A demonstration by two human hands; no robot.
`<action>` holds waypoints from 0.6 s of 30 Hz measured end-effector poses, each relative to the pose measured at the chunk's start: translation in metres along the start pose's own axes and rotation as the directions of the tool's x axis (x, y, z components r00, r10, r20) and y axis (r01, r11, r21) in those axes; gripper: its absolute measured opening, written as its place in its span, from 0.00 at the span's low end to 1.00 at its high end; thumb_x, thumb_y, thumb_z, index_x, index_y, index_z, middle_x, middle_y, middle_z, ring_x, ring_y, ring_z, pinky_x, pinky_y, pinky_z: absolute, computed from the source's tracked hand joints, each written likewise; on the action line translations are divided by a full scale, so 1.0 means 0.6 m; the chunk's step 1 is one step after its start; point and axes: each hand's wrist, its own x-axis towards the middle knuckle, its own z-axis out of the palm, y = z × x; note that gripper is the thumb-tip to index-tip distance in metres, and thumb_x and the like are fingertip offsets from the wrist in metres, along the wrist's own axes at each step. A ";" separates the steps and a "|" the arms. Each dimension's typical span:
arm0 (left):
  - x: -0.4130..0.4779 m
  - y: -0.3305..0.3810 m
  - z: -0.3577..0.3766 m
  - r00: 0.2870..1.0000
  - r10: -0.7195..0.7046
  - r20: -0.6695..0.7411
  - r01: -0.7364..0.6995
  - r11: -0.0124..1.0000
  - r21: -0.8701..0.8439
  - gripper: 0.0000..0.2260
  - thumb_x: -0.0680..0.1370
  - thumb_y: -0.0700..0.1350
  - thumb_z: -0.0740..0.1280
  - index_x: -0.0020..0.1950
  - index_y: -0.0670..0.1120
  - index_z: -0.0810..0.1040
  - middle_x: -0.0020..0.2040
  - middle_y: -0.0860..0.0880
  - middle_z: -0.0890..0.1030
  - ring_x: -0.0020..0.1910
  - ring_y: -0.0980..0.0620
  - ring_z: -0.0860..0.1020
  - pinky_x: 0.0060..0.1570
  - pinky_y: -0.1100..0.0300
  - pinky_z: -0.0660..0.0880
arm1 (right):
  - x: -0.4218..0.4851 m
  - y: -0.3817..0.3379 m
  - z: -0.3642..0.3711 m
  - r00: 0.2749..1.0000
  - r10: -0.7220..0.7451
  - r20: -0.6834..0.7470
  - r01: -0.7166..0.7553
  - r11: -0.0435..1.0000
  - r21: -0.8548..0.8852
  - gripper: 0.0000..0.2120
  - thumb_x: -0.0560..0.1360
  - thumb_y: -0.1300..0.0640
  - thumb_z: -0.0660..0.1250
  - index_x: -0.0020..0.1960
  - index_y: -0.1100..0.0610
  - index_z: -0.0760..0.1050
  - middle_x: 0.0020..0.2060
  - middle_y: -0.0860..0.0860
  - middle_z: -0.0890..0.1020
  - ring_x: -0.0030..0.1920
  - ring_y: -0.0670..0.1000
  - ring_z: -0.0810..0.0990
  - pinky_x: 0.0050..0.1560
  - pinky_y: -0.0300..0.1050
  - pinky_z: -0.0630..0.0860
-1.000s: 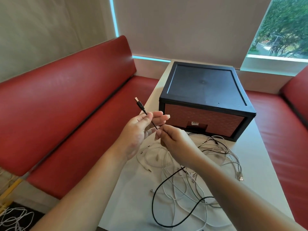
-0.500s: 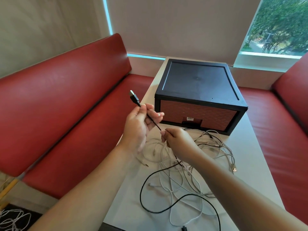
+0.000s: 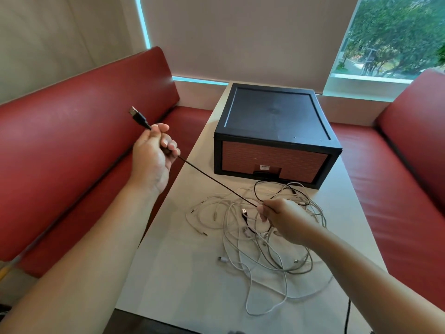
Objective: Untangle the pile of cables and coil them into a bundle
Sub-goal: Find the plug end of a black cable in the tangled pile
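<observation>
A black cable (image 3: 216, 183) ran taut in a straight line between two bare hands, thin and dark, with a black USB plug (image 3: 137, 116) at its upper end. The left hand (image 3: 154, 157), raised to the left of a black storage box (image 3: 272, 131), had its fingers curled round the cable just below the plug. The right hand (image 3: 285, 219), in front of the box, pinched the same cable between thumb and fingertips, just above a loose pile of white cables (image 3: 262, 251).

The pile lay tangled on the pale bench (image 3: 187, 280) in front of the box, its loops overlapping. Black strands ran through it near the box, and a second black plug (image 3: 244, 211) showed beside the right hand; whether these belonged to the held cable could not be told. The right hand covered part of the pile. A black strand (image 3: 348, 314) was cut off at the bottom edge.

Two hands, one box with a brick-patterned drawer front, and one taut black cable could be counted. The white cables were too knotted to count. Red padded seats (image 3: 72, 153) ran along both sides of the box.
</observation>
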 end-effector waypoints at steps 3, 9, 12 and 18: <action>-0.005 -0.005 0.003 1.000 -0.017 0.005 0.017 1.000 0.000 0.14 0.86 0.44 0.53 0.45 0.45 0.74 0.26 0.55 0.71 0.28 0.58 0.72 0.33 0.64 0.72 | -0.003 0.008 -0.006 0.996 -0.054 -0.065 0.043 0.986 -0.159 0.17 0.82 0.48 0.55 0.37 0.49 0.71 0.28 0.44 0.74 0.31 0.49 0.74 0.34 0.44 0.70; -0.018 -0.003 -0.007 0.986 -0.138 0.098 0.135 0.990 0.034 0.11 0.85 0.49 0.55 0.54 0.47 0.76 0.43 0.49 0.85 0.45 0.53 0.83 0.52 0.54 0.80 | 0.004 0.014 -0.027 0.990 -0.124 -0.068 0.107 0.970 -0.219 0.11 0.82 0.55 0.56 0.48 0.47 0.76 0.31 0.43 0.76 0.34 0.49 0.76 0.38 0.44 0.73; -0.025 -0.006 -0.016 0.981 -0.153 0.117 0.143 0.985 0.095 0.08 0.84 0.46 0.57 0.56 0.46 0.75 0.46 0.49 0.85 0.46 0.52 0.83 0.51 0.53 0.80 | 0.011 0.011 -0.035 0.988 -0.144 -0.052 0.128 0.965 -0.229 0.10 0.81 0.54 0.58 0.49 0.50 0.78 0.33 0.44 0.77 0.36 0.50 0.78 0.42 0.46 0.75; -0.023 -0.021 -0.045 0.994 -0.082 0.068 0.069 0.981 0.183 0.08 0.83 0.43 0.60 0.53 0.45 0.79 0.45 0.49 0.86 0.47 0.53 0.84 0.50 0.60 0.80 | 0.008 0.012 -0.057 0.978 -0.180 0.103 0.200 0.951 -0.238 0.11 0.81 0.53 0.58 0.44 0.45 0.75 0.36 0.45 0.78 0.37 0.50 0.77 0.42 0.45 0.75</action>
